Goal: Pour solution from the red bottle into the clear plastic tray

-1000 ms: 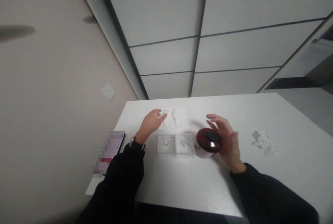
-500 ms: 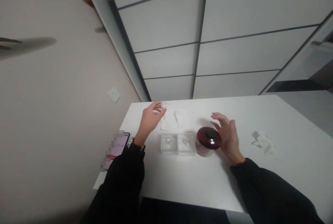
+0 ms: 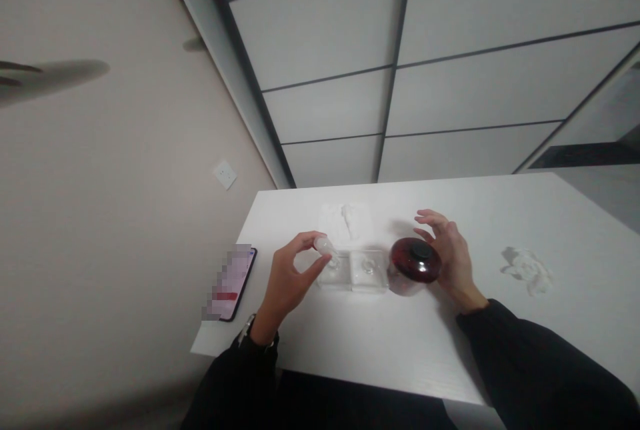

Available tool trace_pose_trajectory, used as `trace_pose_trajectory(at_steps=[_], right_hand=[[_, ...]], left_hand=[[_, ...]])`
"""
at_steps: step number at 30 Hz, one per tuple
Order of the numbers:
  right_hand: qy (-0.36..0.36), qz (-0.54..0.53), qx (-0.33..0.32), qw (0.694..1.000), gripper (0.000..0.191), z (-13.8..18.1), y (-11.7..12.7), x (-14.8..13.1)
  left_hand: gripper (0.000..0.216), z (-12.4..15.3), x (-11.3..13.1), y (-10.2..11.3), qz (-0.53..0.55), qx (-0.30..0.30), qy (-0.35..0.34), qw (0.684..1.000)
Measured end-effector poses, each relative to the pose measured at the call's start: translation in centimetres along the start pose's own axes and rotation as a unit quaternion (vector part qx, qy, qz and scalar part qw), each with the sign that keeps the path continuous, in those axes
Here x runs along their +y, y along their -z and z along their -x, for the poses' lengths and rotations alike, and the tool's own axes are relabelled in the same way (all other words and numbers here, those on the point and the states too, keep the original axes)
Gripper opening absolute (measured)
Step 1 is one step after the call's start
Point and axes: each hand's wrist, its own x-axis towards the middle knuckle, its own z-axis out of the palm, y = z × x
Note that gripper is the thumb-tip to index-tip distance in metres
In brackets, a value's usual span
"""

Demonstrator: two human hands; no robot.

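My left hand pinches a small, translucent whitish round piece, perhaps a lid, between thumb and fingers. It hovers over the left end of a clear two-part container; each part has a round knob-like shape on top. Just right of the container stands a jar with a dark red glossy lid and a black knob. Beside the jar's right side is my right hand, fingers spread and curved, holding nothing. I cannot tell whether it touches the jar.
Behind the container a white tissue lies flat with a crumpled strip on it. A crumpled tissue rests at the right. A phone lies by the white table's left edge, near the wall.
My left hand has come from the back of the table towards me with the translucent piece, to above the container. My right hand stays beside the jar; the view has shifted slightly.
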Motion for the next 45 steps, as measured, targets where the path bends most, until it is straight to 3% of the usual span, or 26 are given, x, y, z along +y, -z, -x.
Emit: trace_pose_trajectory(at_steps=[7,16,26,35,42,45], right_hand=[[0.006,0.035,-0.009,0.999,0.037,0.1,0.0,-0.2],[0.007,0.059,-0.046,0.997,0.038,0.1,-0.1,-0.5],[0.006,0.081,-0.053,0.995,0.040,0.1,-0.2,-0.6],[0.016,0.074,-0.050,0.996,0.039,0.4,-0.5,-0.8],[0.021,0.087,-0.054,0.995,0.042,0.3,-0.4,-0.8],[0.020,0.086,-0.057,0.994,0.042,0.3,-0.4,-0.8]], left_hand=[[0.019,1.4,-2.8,-2.0,0.002,-0.054,-0.023,0.998],[0.027,2.0,-4.5,-3.4,0.048,-0.081,0.040,0.995],[0.043,2.9,-5.0,-3.1,0.075,-0.118,-0.006,0.990],[0.039,2.8,-6.8,-4.6,0.085,-0.083,0.004,0.993],[0.032,2.2,-6.4,-4.3,0.056,-0.079,0.007,0.995],[0.042,2.1,-6.2,-4.3,0.061,-0.078,0.003,0.995]])
